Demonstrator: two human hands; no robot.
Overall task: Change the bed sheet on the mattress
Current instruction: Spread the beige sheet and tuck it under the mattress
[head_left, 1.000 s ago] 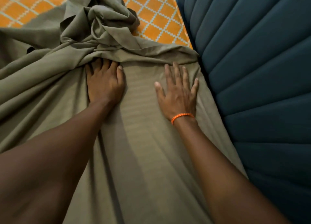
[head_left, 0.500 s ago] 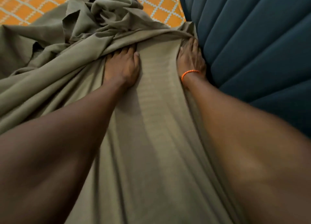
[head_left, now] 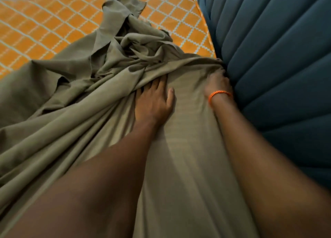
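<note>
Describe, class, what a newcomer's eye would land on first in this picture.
First, the orange diamond-patterned mattress lying bare across the top. Next, the olive sheet, bunched at centre and smooth below, with the left hand flat on it. The right hand, wearing an orange bracelet, pushes the sheet's edge against the blue padded headboard.

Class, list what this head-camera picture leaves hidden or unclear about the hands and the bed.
- Right hand fingertips: head view, motion-blurred and pushed down between the olive-green bed sheet and the dark blue padded headboard.
- Left hand fingertips: under a sheet fold.
- Orange diamond-patterned mattress: mostly covered by sheet, cut off at the left edge.
</note>
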